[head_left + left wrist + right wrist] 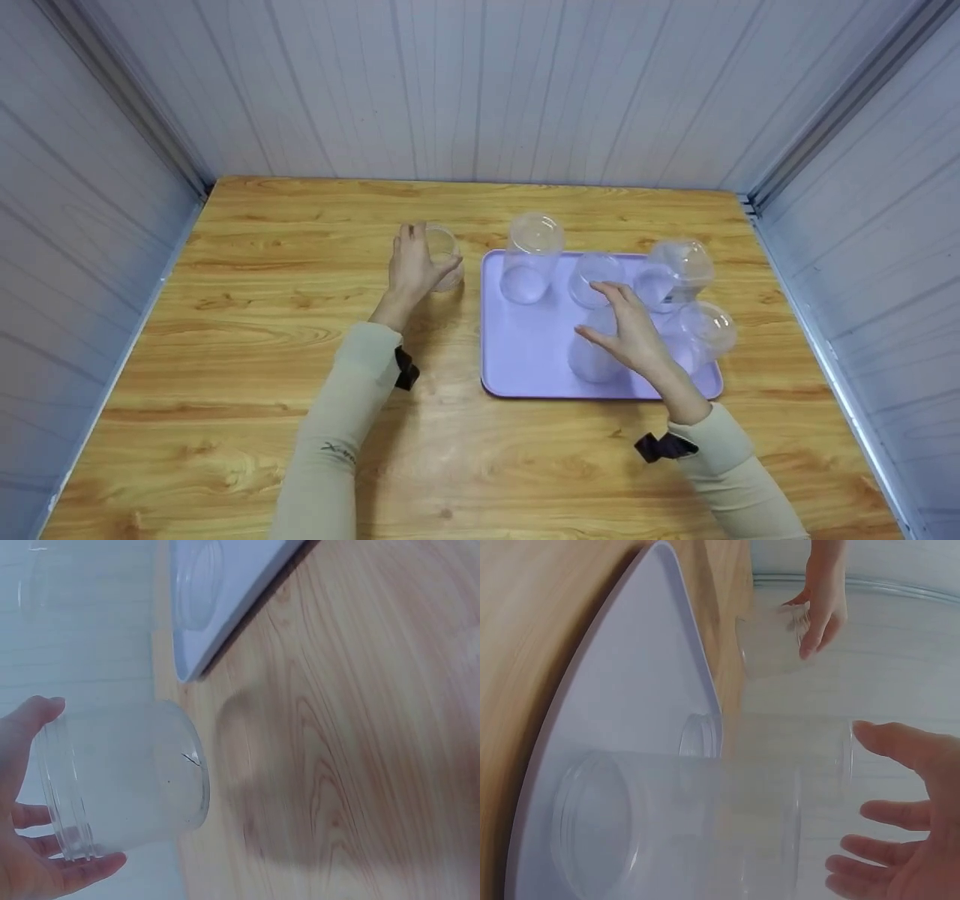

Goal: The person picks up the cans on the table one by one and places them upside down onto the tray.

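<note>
My left hand (412,266) grips a clear plastic jar (444,259) by its threaded rim, left of the lilac tray (525,352). In the left wrist view the fingers and thumb spread around the mouth of this jar (127,780), its base close over the wood and its shadow beside it. Over the tray, my right hand (634,330) has thumb and fingers parted, above a clear jar (592,360) near the front edge. The right wrist view shows the right hand (907,817) with fingers extended beside the upper end of a jar (682,825) standing on the tray.
Several more clear jars stand on the tray: a tall one (531,259) at its back left, another (596,274) at the back middle, others (679,270) along the right side. The wooden table (262,315) is enclosed by pale panel walls (450,90).
</note>
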Demonstrator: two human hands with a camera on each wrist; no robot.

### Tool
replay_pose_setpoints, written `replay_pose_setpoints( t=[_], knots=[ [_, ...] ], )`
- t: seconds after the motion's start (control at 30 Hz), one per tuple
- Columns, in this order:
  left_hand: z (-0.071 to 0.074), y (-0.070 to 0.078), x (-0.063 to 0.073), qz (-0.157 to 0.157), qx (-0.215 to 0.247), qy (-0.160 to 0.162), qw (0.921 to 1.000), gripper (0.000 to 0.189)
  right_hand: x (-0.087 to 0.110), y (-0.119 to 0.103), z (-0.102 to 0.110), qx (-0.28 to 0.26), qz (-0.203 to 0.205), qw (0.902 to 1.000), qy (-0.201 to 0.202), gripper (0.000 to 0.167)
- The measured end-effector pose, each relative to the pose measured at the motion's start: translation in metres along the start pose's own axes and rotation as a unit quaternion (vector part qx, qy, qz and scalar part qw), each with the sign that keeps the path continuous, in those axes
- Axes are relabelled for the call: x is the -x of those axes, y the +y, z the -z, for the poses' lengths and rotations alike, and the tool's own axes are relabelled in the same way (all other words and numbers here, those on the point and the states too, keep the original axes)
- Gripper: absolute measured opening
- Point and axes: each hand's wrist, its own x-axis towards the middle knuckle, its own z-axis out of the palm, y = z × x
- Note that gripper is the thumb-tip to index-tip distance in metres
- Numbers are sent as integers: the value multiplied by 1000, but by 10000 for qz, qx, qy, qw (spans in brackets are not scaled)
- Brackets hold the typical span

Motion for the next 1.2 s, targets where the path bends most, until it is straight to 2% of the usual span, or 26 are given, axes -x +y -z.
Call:
replay_pose_setpoints(
  t=[0.3, 0.53, 0.7, 0.8, 1.03, 1.2],
  knots=[
    [1, 2, 12, 4, 500, 107, 9987, 79, -3, -4, -18, -771, 362, 9928, 839, 58],
    [5, 3, 20, 4, 882, 354, 9955, 81, -3, -11, -28, -1128, 328, 9858, 1196, 58],
    [5, 5, 28, -182, 1194, 597, 9909, 82, -3, -17, -36, -1416, 257, 9809, 1310, 57],
    [5, 6, 33, -190, 1336, 673, 9886, 82, -2, -26, -40, -1687, 262, 9760, 1352, 55],
    [-1, 9, 46, -199, 1646, 731, 9835, 80, 1, -50, -42, -2405, 234, 9598, 1428, 51],
    [-7, 12, 54, -290, 1953, 830, 9768, 76, 2, -51, -48, -2550, 64, 9585, 1271, 50]
  ],
)
